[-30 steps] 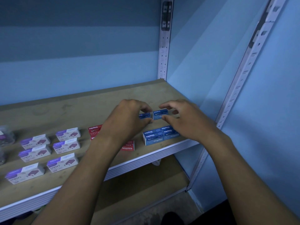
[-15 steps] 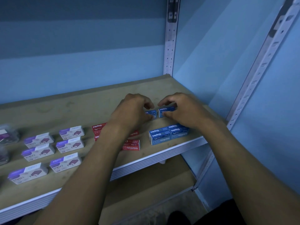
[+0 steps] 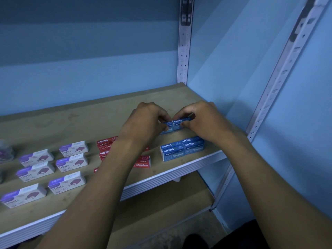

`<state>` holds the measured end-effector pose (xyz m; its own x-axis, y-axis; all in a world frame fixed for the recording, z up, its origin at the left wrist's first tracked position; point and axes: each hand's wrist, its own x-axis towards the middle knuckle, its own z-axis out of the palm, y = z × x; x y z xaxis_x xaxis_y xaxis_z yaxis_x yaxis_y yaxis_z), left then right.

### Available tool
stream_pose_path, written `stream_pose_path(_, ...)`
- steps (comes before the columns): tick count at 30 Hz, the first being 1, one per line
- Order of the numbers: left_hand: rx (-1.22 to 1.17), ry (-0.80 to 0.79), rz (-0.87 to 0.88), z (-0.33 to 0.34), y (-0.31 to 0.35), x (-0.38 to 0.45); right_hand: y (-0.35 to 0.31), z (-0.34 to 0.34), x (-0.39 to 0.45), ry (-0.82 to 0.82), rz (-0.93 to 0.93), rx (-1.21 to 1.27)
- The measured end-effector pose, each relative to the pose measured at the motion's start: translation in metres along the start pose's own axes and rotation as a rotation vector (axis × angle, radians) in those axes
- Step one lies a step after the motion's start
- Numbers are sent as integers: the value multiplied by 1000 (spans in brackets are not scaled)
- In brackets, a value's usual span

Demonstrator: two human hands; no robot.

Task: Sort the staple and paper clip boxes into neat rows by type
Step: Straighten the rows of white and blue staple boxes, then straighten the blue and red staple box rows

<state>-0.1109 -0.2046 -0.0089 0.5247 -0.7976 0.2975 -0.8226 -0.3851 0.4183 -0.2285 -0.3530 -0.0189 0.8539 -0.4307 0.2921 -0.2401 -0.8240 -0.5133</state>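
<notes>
Wooden shelf (image 3: 71,121) spans mid frame. Purple staple boxes (image 3: 70,162) lower left, red staple boxes (image 3: 106,143) centre, blue staple boxes (image 3: 181,149) centre right. Left hand (image 3: 143,123) and right hand (image 3: 203,121), fingers curled, each pinch one of two blue boxes (image 3: 177,123) side by side, centre frame.

Shelf (image 3: 53,123) holds three box groups side by side.

Both hands are pinching blue staple boxes: the left hand (image 3: 143,123) seemingly gripping one (image 3: 168,125), the right hand (image 3: 203,121) holding its neighbour (image 3: 181,121), touching between the fingertips.
</notes>
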Motion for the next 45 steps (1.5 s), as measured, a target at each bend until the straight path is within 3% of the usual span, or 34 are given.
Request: stream_pose_path(45,-50,-166,-18,-5,20,-32,-8,-30,-36,-290,81,6)
